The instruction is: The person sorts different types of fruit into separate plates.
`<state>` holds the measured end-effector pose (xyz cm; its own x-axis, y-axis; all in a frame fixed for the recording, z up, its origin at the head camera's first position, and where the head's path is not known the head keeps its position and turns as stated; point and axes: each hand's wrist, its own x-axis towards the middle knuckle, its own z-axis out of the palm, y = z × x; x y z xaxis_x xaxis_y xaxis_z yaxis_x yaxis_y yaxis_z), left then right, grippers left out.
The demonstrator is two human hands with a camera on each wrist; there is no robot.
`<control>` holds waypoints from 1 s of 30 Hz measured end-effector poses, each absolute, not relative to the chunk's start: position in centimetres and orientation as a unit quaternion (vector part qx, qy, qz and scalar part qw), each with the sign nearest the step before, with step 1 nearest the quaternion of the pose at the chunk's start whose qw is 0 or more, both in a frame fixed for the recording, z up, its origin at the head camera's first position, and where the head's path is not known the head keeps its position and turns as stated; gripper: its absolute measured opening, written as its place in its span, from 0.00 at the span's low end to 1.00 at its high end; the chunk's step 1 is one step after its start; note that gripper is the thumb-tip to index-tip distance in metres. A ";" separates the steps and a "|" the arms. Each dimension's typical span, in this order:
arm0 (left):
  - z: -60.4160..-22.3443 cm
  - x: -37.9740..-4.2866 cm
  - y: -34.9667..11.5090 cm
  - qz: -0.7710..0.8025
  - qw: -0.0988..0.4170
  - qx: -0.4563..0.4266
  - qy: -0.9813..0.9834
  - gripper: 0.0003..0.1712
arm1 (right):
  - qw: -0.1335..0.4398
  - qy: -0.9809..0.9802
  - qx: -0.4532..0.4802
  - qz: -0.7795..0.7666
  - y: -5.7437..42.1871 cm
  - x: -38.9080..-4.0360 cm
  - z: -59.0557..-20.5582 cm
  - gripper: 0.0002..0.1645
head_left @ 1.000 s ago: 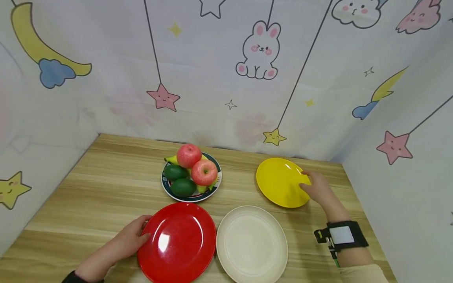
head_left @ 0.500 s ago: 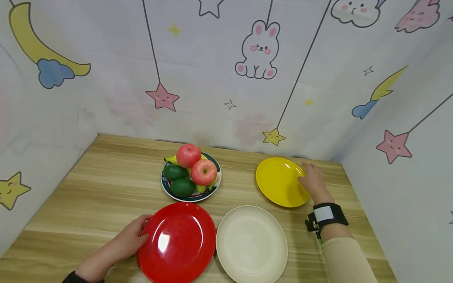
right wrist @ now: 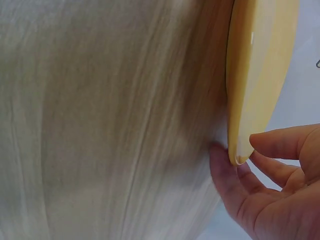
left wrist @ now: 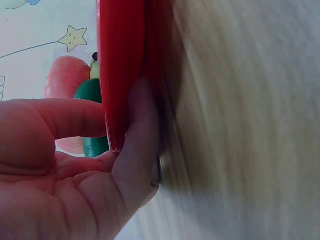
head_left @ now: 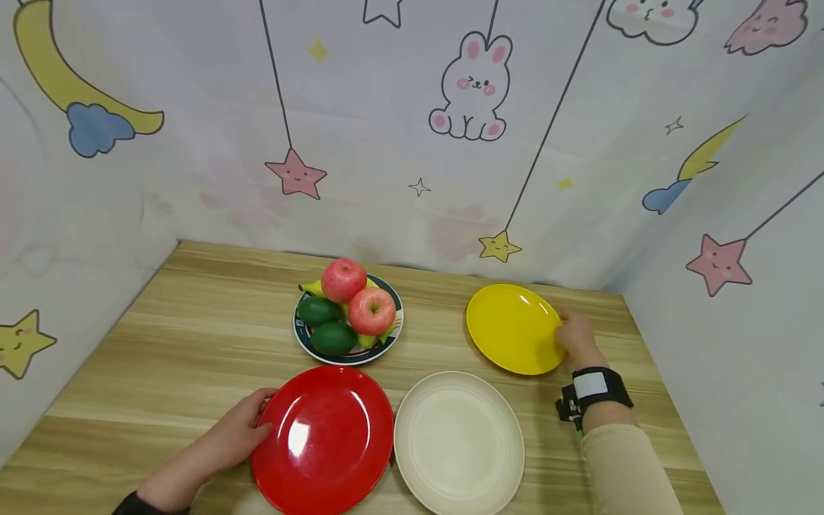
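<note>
So the left hand (head_left: 241, 429) has the red plate (head_left: 328, 458) pinched by its left rim, thumb over the top, fingers tucked underneath. The right hand (head_left: 577, 336) has the yellow plate (head_left: 511, 329) by its right rim, pretty much the same grip. Couldn't tell you if either base is sitting flat on the wood.

Elbow room's uneven. The red one is hemmed in: the cream plate (head_left: 460, 443) is right up by its right side, and the fruit plate (head_left: 390, 290) is just beyond its far rim. Can't say whether those rims really touch. To its left, past the hand, there's a long stretch of wood. The yellow one is near the back edge, with wood showing between it and the other plates, and a narrower strip running down the right.

The fruit plate carries two red apples (head_left: 372, 311), two dark green fruits (head_left: 332, 338) and some bananas (head_left: 312, 287).

The table (head_left: 174, 357) is streaky light wood grain. A pale cloth (head_left: 386, 129) with moons, stars and a winking bunny (head_left: 476, 89) hangs behind it and along both sides. Right wrist wears a black strap (head_left: 601, 386), beige sleeve (head_left: 631, 465) below that. Bright glare on the red plate, too.
</note>
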<state>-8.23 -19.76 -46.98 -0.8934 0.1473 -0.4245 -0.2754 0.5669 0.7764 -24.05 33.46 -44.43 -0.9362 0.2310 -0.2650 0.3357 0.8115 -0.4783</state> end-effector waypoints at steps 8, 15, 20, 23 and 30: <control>-47.0 -8.3 -19.8 0.463 0.228 -0.038 0.855 0.31 | 0.094 0.939 0.159 -0.292 34.0 -24.0 -44.8 0.35; -47.0 -8.2 -19.9 0.472 0.231 -0.042 0.850 0.31 | 0.098 0.937 0.159 -0.294 33.3 -24.1 -44.8 0.35; -46.9 -8.1 -19.9 0.477 0.229 -0.039 0.848 0.31 | 0.103 0.923 0.168 -0.329 32.5 -24.6 -45.4 0.35; -46.8 -8.1 -19.9 0.478 0.231 -0.041 0.846 0.31 | 0.106 0.921 0.163 -0.338 31.7 -24.8 -45.5 0.34; -46.7 -8.2 -19.9 0.477 0.242 -0.045 0.844 0.32 | 0.127 0.924 0.158 -0.325 29.3 -25.4 -45.2 0.34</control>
